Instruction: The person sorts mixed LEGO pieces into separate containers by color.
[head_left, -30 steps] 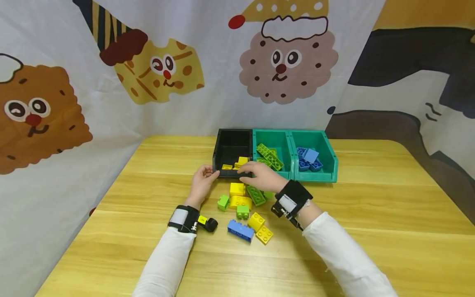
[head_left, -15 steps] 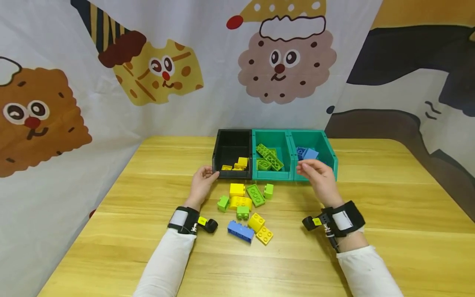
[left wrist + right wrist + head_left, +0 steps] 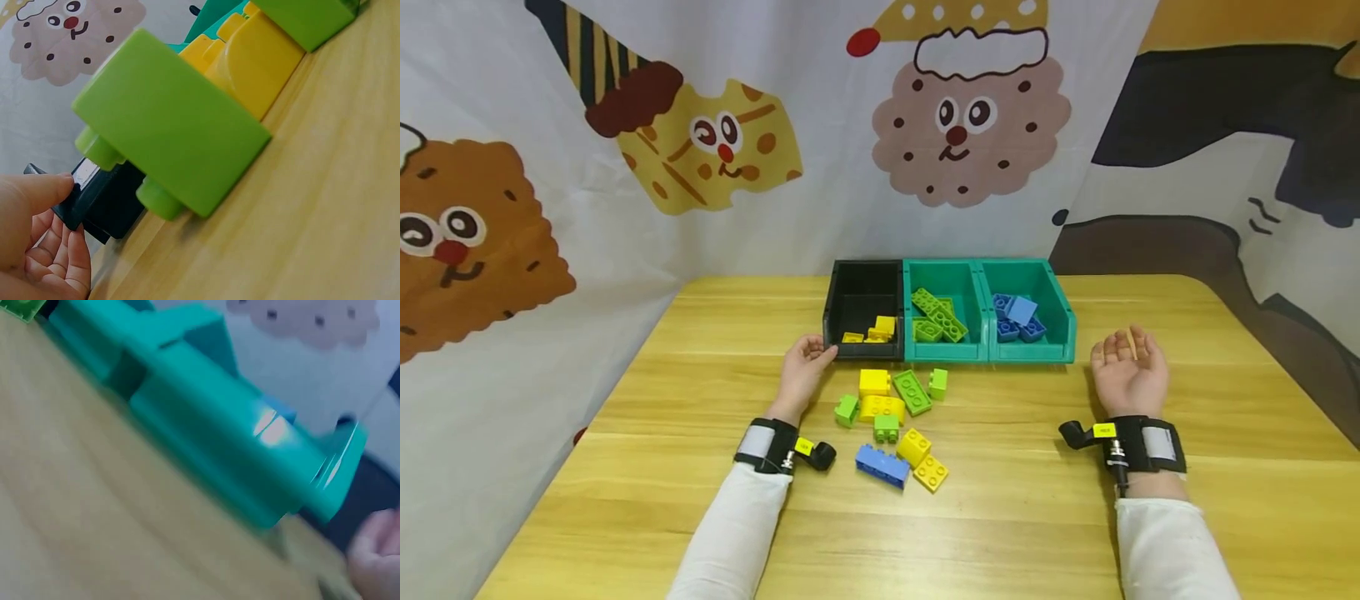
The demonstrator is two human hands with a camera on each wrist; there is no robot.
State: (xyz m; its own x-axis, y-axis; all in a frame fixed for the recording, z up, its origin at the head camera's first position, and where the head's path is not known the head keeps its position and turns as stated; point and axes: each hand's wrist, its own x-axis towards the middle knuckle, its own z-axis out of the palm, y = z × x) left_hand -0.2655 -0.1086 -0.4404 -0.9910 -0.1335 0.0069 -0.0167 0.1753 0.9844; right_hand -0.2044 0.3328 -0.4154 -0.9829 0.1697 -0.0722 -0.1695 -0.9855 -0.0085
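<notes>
My left hand pinches the front left corner of the black bin; in the left wrist view the thumb lies on its lip and the fingers curl beneath. Yellow building blocks lie inside this bin. The middle teal bin contains green blocks, and the right teal bin contains blue blocks. To the right of the bins my right hand is over the table, palm up, fingers loosely bent and holding nothing.
Loose blocks lie in front of the bins: a blue block, several yellow ones and several green ones. A green block fills much of the left wrist view. A printed cloth hangs behind the wooden table.
My right hand has moved from the black bin's front, past the teal bins, out to the right, and turned palm up. My left hand stays on the black bin's corner.
</notes>
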